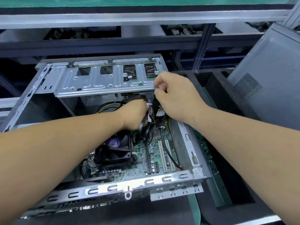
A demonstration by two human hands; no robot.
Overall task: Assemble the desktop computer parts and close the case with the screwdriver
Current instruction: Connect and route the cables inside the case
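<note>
While fingers [158, 90] pinch, cables [150, 109] hang below.

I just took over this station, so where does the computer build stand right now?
Done: the motherboard and its cooling fan sit inside the open case. In hand: the left hand grips a bundle of black cables, while the right hand pinches something at the drive cage edge. Left: finish cabling, then fit the side panel, leaning at the right. No screwdriver visible.
</note>
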